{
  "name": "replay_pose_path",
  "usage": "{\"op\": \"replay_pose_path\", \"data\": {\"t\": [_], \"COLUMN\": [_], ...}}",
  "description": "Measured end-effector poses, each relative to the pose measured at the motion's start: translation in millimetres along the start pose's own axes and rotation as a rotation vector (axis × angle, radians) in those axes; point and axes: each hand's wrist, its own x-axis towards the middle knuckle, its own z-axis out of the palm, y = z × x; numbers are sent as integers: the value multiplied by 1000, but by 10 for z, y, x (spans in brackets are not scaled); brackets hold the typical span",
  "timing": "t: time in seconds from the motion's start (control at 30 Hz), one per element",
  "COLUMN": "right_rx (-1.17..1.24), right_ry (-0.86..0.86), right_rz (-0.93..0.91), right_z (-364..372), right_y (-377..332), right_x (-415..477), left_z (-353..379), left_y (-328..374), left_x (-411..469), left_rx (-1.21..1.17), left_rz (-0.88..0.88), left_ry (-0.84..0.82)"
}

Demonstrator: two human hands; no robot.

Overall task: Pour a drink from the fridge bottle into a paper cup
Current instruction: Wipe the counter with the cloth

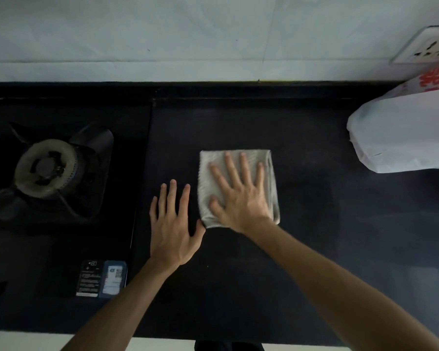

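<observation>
No bottle or paper cup is in view. A folded grey cloth (261, 158) lies on the dark countertop (302, 224) in the middle. My right hand (241, 196) rests flat on the cloth, fingers spread, palm down. My left hand (173, 224) lies flat on the bare counter just left of the cloth, fingers straight, its thumb touching the cloth's lower left corner. Neither hand grips anything.
A black gas hob with one burner (46, 168) fills the left side, with a label sticker (100, 278) at its front. A white plastic bag (403, 133) with red print sits at the right. A wall socket (426, 46) is on the white tiled wall behind.
</observation>
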Motion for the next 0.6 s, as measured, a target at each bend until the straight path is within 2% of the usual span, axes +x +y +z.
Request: {"op": "replay_pose_path", "data": {"t": [0.1, 0.2, 0.4, 0.5, 0.6], "right_rx": [8, -6, -2, 11, 19], "right_ry": [18, 8, 49, 39, -22], "right_rz": [-70, -88, 171, 237, 60], "right_z": [30, 11, -23, -7, 73], "right_y": [-50, 238, 1000, 780, 111], "right_x": [-53, -91, -280, -312, -489], "left_z": [7, 2, -6, -4, -3], "left_y": [-14, -4, 29, 24, 3], "left_x": [-9, -4, -8, -7, -8], "left_rx": [15, 26, 24, 4, -13], "left_rz": [10, -1, -14, -13, 0], "left_ry": [1, -10, -5, 0, 4]}}
